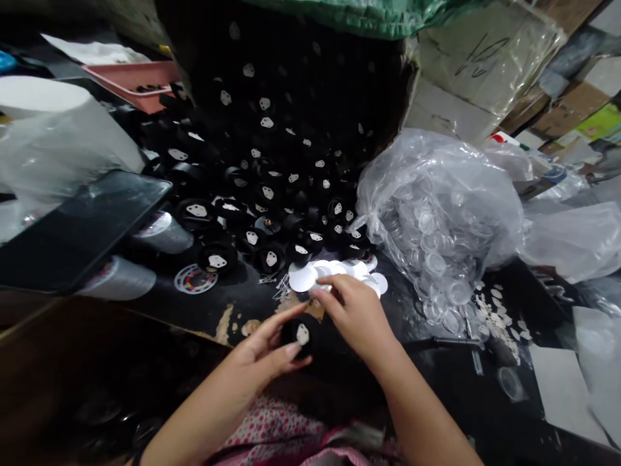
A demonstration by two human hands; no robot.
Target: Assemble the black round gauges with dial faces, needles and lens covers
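My left hand grips a round black part by its sides, near the table's front edge. A small white plate with holes shows on the face of that part. Just above it, my right hand has thumb and forefinger brought together in a pinch; whatever lies between them is too small to make out. Beyond the right fingers lies a spread of white discs, partly covered by the hand. Small thin white pieces are scattered left of the discs.
Behind the discs, a large heap of similar black parts spills from a dark box. A plastic bag of clear round caps stands right, with small white plates beside it. Left are a printed disc, a dark tray and a pink bin.
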